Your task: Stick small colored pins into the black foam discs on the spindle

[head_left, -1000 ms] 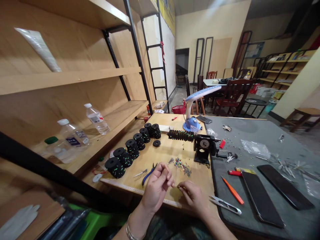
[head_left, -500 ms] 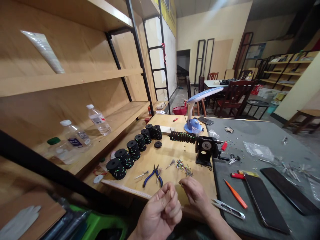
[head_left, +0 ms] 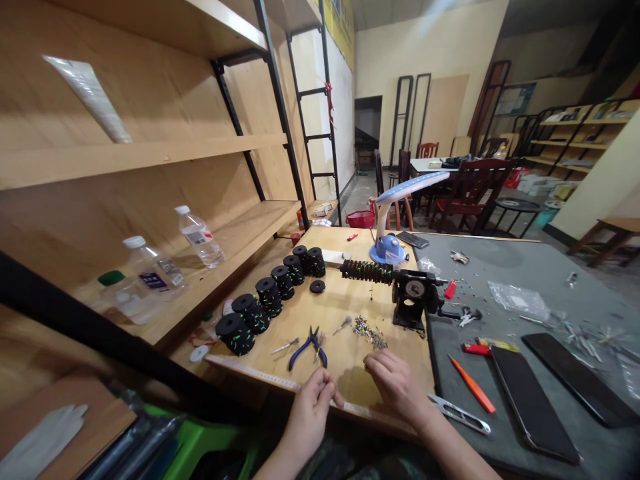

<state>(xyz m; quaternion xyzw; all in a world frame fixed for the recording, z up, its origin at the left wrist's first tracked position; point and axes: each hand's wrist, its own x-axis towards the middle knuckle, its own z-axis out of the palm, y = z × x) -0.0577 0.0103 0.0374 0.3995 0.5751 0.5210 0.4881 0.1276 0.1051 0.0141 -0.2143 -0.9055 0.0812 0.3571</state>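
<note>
My left hand (head_left: 311, 405) is at the table's front edge, thumb and fingers pinched together; anything between them is too small to make out. Farther right, my right hand (head_left: 395, 381) is closed in a pinch above the wood, and what its fingertips hold cannot be told. Just beyond it lies a pile of small coloured beads (head_left: 367, 329). Blue-handled pliers (head_left: 309, 348) rest with handles spread beyond my left hand. Behind the beads stands a black hand-cranked winder (head_left: 411, 297) with a ribbed black roll (head_left: 367, 271) on its shaft.
Black spools (head_left: 235, 333) line the table's left side, near a shelf with bottles (head_left: 155, 267). A blue lamp (head_left: 387, 248) stands at the back. On the grey mat to the right lie thread snips (head_left: 463, 416), an orange pen-shaped tool (head_left: 473, 384) and two phones (head_left: 534, 403).
My left hand has drawn away from the camera, down onto the table's front edge, still pinched. My right hand has shifted slightly right, fingers still closed.
</note>
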